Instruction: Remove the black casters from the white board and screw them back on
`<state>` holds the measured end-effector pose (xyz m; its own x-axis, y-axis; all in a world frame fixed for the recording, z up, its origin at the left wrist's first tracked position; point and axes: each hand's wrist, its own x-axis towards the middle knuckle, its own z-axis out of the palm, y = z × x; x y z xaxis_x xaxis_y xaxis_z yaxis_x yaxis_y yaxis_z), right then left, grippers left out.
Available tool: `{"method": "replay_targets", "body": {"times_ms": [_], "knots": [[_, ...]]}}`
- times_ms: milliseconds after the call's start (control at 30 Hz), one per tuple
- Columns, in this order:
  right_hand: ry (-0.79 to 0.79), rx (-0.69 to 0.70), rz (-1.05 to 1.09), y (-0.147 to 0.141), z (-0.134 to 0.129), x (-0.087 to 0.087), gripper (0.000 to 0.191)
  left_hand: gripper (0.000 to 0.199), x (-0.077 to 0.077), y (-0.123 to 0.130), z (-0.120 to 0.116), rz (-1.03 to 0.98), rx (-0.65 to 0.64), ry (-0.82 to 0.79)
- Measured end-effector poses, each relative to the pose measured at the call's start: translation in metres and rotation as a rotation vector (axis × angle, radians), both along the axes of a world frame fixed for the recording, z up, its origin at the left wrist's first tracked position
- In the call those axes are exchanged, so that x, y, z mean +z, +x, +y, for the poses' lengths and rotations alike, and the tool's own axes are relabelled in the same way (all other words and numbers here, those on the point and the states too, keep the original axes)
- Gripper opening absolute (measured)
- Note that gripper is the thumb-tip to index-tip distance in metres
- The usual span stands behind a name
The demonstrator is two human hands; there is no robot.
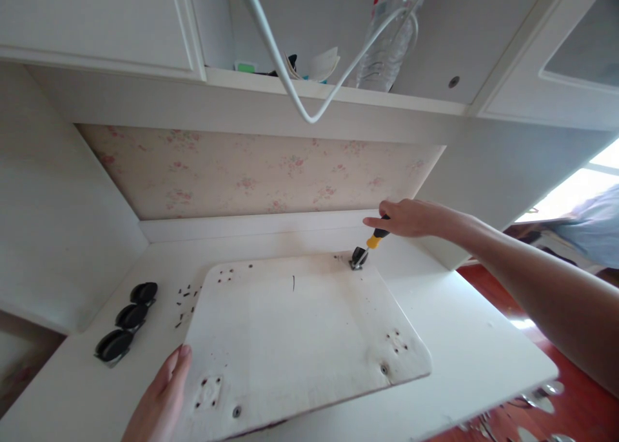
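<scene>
A white board [290, 339] with rounded corners and groups of screw holes lies flat on the white desk. At its far right corner a black caster wheel [358, 257] stands on its mounting plate. My right hand [394, 218] grips a screwdriver [376, 237] with a black and yellow handle, its shaft slanting down to the caster; the tip's exact contact is hidden. Fingers extended, my left hand [167, 390] rests against the board's left edge. Left of the board lie several loose screws [186, 294] and three black caster wheels [130, 316] in a row.
Overhead is an open shelf [271, 84] holding a clear plastic bottle [387, 42] and small items. A white cable [309, 116] dangles in front of it. White panels flank the desk [464, 339], and its right edge drops to a red floor [585, 390].
</scene>
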<state>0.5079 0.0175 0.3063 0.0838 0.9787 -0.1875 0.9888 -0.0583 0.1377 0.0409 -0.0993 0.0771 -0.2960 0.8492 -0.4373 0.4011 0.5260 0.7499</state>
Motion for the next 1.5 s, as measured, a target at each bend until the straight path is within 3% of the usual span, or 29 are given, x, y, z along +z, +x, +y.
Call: {"method": "replay_targets", "body": {"times_ms": [133,233,333,433,500,633,767,967,1167,1267,1367,1433,1500], "knots": [[-0.045,0.067,0.098,0.001,-0.001,0.001,0.049,0.081,-0.003,-0.001,0.001,0.022,-0.019,0.020],[-0.069,0.081,0.189,0.000,-0.004,0.002,0.061,0.082,-0.002,0.000,0.001,0.035,-0.025,0.024],[-0.027,0.003,0.084,-0.002,-0.003,0.001,0.064,0.083,-0.001,0.000,0.001,0.044,-0.029,0.028],[-0.039,0.046,-0.004,-0.002,-0.002,0.001,0.053,0.082,-0.002,-0.001,0.001,0.046,-0.033,0.029],[-0.074,0.075,0.059,-0.002,-0.003,0.003,0.042,0.082,-0.003,-0.001,0.001,0.041,-0.042,0.032],[-0.093,0.029,0.182,-0.005,-0.008,0.006,0.056,0.080,-0.001,-0.002,0.000,0.044,-0.047,0.046],[-0.011,-0.007,-0.007,-0.009,-0.006,0.004,0.063,0.078,0.000,-0.001,-0.001,0.048,-0.040,0.057],[-0.055,0.151,0.120,-0.010,-0.009,0.008,0.033,0.076,-0.002,-0.001,0.000,0.038,-0.048,0.085],[-0.009,0.273,0.140,0.000,-0.019,0.012,0.026,0.080,-0.007,-0.004,0.000,0.055,-0.077,0.047],[0.041,0.232,0.174,0.005,-0.029,0.019,0.030,0.077,-0.012,-0.009,0.004,0.133,-0.126,0.070],[0.104,0.126,0.239,0.003,-0.047,0.024,0.036,0.072,-0.012,-0.013,0.009,0.270,-0.176,0.223],[0.157,0.037,0.308,-0.001,-0.063,0.018,0.040,0.068,-0.004,-0.013,0.009,0.365,-0.173,0.391],[0.224,-0.083,0.407,-0.006,-0.083,0.001,0.043,0.059,0.009,-0.006,0.004,0.410,-0.149,0.531]]}}
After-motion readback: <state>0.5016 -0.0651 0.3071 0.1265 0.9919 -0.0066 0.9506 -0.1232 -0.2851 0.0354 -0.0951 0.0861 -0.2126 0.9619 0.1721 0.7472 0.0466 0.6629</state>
